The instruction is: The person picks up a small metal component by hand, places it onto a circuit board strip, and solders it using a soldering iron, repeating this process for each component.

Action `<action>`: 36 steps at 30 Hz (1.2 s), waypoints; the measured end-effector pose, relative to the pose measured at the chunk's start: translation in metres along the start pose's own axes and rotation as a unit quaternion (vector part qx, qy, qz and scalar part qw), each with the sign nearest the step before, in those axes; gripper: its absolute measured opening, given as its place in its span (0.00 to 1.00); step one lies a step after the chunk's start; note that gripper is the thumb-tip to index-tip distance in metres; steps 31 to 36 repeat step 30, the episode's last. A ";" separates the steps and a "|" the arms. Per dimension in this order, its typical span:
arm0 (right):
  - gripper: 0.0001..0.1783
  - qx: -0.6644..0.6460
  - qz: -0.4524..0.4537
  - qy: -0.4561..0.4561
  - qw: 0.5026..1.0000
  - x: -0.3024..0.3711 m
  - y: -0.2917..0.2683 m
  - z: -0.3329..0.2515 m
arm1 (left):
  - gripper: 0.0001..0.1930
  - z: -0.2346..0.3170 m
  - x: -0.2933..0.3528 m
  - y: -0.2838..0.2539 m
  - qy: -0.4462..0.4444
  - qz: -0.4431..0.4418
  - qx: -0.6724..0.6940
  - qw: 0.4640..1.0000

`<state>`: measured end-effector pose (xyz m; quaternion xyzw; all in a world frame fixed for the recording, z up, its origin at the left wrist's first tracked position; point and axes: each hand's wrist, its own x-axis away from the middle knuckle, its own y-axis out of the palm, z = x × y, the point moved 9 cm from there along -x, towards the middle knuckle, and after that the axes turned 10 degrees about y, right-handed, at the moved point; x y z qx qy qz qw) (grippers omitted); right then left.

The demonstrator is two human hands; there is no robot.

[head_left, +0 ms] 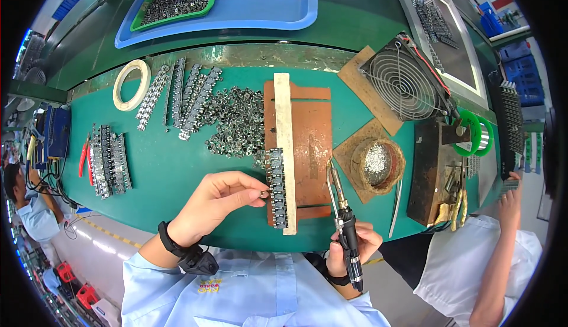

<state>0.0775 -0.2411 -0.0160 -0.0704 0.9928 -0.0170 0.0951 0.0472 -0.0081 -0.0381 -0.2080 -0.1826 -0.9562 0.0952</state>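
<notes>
My left hand (220,201) pinches a small metal part (263,194) between thumb and fingertips, right beside a dark strip of circuit boards (277,188). That strip stands along the left side of a pale bar (283,102), which lies over a brown board (312,149). In my right hand (362,245) is a black-handled soldering iron (349,235) with a thin metal tube alongside, its tip raised toward the board's right edge. A heap of small metal parts (236,120) spreads just beyond my left hand.
Several board strips (192,96), a tape roll (121,99) and red-handled pliers (84,160) lie left. To the right are a fan (402,81), a round brown pot (357,164) and a green solder spool (467,141). A blue tray (254,13) sits behind; a co-worker (455,262) is at right.
</notes>
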 end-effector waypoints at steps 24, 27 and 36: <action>0.29 0.008 -0.002 -0.001 1.000 -0.001 0.001 -0.001 | 0.07 -0.005 -0.010 0.004 0.048 0.029 0.084 0.995; 0.29 0.008 -0.002 0.009 1.000 -0.002 0.002 0.000 | 0.07 -0.005 -0.012 0.005 0.038 0.017 0.089 0.995; 0.29 0.014 0.009 0.011 1.000 -0.001 0.002 -0.001 | 0.07 -0.006 -0.012 0.005 0.027 0.005 0.087 0.996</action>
